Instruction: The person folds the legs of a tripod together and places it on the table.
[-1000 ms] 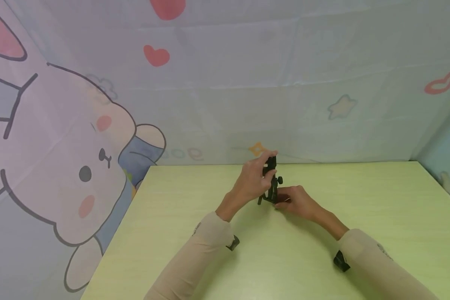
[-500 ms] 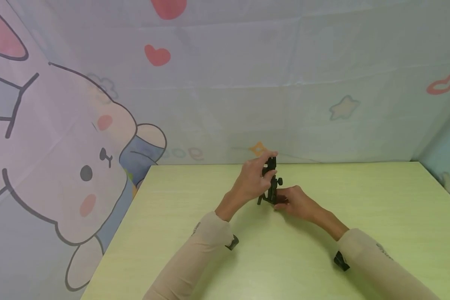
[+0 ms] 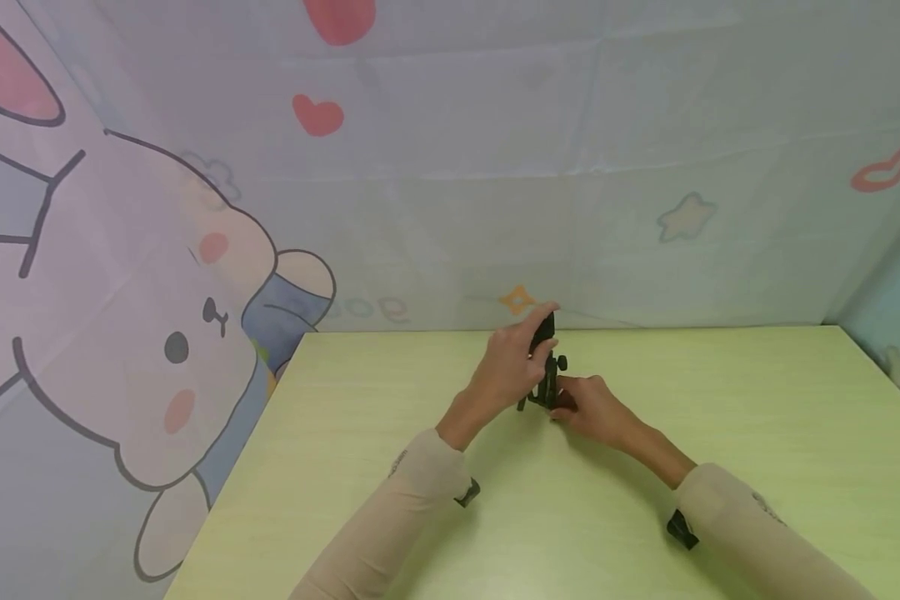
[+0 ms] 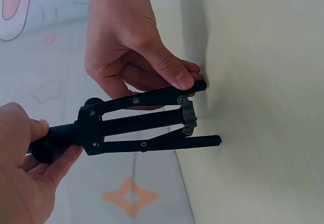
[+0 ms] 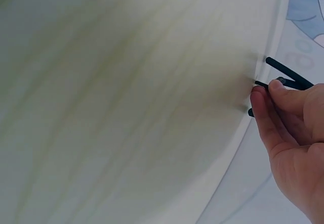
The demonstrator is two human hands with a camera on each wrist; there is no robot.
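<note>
A small black tripod (image 3: 548, 385) stands near the far edge of the table, its legs folded partly in toward the centre column. My left hand (image 3: 501, 367) grips its upper part, index finger over the top and thumb lower down. In the left wrist view, the fingers of that hand (image 4: 23, 171) hold the neck beside a round knob (image 4: 44, 150). My right hand (image 3: 600, 410) pinches one leg low down, close to the tabletop. The right wrist view shows its thumb and index finger on that leg, with another leg (image 5: 288, 71) sticking out beyond them.
The pale yellow-green table (image 3: 570, 517) reaches back to a cloth backdrop (image 3: 450, 167) printed with hearts, stars and a rabbit. Black wrist devices (image 3: 468, 492) hang beneath both sleeves.
At the top of the tripod, the black part under my left fingers has turned a little and looks broader. My right hand keeps its place at the leg.
</note>
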